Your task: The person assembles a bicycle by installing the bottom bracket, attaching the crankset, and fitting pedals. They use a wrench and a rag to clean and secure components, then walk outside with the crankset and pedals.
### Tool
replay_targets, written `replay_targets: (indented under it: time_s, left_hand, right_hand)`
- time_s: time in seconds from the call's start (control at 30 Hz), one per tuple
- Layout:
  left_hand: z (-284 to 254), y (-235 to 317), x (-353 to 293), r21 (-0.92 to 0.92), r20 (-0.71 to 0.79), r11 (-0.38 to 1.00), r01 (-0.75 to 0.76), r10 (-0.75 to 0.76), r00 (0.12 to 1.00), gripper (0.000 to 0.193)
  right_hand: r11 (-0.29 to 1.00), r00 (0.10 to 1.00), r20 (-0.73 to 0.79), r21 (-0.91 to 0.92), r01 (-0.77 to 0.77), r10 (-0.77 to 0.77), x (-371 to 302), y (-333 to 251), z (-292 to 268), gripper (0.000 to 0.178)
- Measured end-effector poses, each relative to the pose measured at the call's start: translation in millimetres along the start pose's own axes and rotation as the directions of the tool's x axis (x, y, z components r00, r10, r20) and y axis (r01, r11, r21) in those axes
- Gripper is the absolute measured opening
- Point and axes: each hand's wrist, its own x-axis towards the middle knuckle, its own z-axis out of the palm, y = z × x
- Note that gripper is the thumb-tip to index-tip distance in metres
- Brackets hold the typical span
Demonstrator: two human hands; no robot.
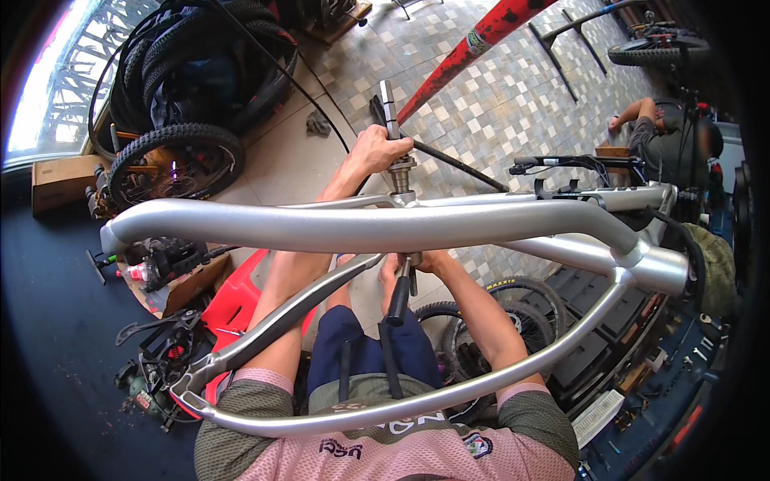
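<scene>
A bare silver bicycle frame lies across the view in front of me. At its far side my left hand is closed round the upper part of a stepped metal tool, which seems to pass through the bicycle frame's shell. A bright metal bar sticks up beyond that hand. Below the thick tube, the tool's lower end shows a black handle. My right hand is right beside this lower end. The tube hides most of it, so its fingers do not show.
A red post rises beyond the bicycle frame. Tyres and a wheel stand at the far left, near a red plastic seat. Small tools lie at the right. Another person crouches at the far right.
</scene>
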Motion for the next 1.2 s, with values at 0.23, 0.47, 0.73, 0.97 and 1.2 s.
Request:
replay_targets:
  time_s: [0.23,0.47,0.73,0.97,1.2]
  left_hand:
    - [0.8,-0.4,3.1,0.017,-0.017,1.000,0.015,-0.015,1.000,0.049]
    - [0.9,2.6,3.4,0.039,-0.014,0.999,0.036,-0.035,0.999,0.050]
    - [2.5,-12.2,10.7,0.019,-0.040,1.000,0.016,-0.015,0.999,0.057]
    - [1.1,-11.9,2.6,-0.123,-0.028,0.991,0.055,-0.059,0.998,0.072]
    - [-12.9,-10.3,-13.2,-0.201,-0.062,0.979,0.041,-0.055,0.997,0.063]
  right_hand:
    - [0.997,0.997,0.036,-0.040,-0.060,0.062,-0.4,-5.7,-4.8,0.022]
    - [0.955,0.990,-0.134,-0.296,0.006,-0.048,-17.7,14.2,-7.7,0.032]
    - [0.691,0.866,-0.034,-0.586,-0.422,0.499,-81.1,-160.1,-88.0,0.053]
    - [0.981,0.961,-0.200,-0.068,0.181,-0.192,-118.3,-195.5,-45.1,0.037]
    - [0.928,0.856,-0.515,-0.335,-0.162,-0.036,-110.1,-152.8,-43.4,0.051]
